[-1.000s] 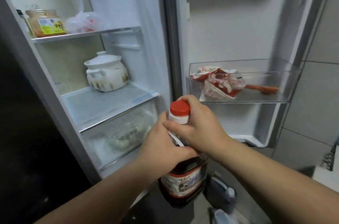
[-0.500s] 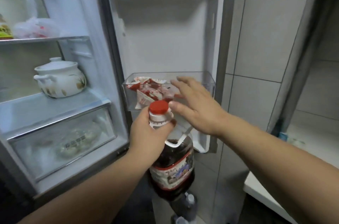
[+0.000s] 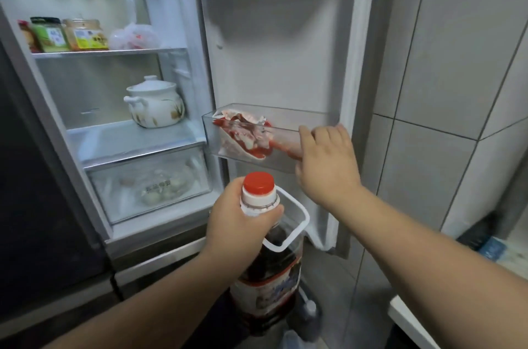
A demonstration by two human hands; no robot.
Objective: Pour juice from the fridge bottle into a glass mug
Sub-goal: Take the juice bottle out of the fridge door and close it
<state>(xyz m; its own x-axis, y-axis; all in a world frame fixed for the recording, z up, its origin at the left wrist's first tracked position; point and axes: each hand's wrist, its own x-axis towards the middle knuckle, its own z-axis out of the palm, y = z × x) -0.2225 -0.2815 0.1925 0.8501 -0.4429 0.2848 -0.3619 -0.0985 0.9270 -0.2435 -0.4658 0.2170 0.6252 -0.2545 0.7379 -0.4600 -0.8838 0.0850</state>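
Note:
The juice bottle [image 3: 268,286] is large, holds dark liquid, and has a red cap, a white collar with a white handle, and a red and white label. My left hand [image 3: 237,223] grips its neck just below the cap and holds it upright in front of the open fridge. My right hand [image 3: 325,166] is off the bottle, fingers spread, resting against the clear door bin [image 3: 288,160] near the door's right edge. No glass mug is in view.
The fridge door [image 3: 280,43] stands open; its bin holds a red and white packet [image 3: 245,134]. Inside are jars [image 3: 65,34], a plastic bag, a white lidded pot [image 3: 155,103] and a drawer [image 3: 148,186]. A tiled wall is right, a white counter edge [image 3: 411,323] lower right, bottles on the floor.
My right hand let go of the bottle's neck and moved up and right to the door bin. My left hand keeps the bottle, held outside the fridge.

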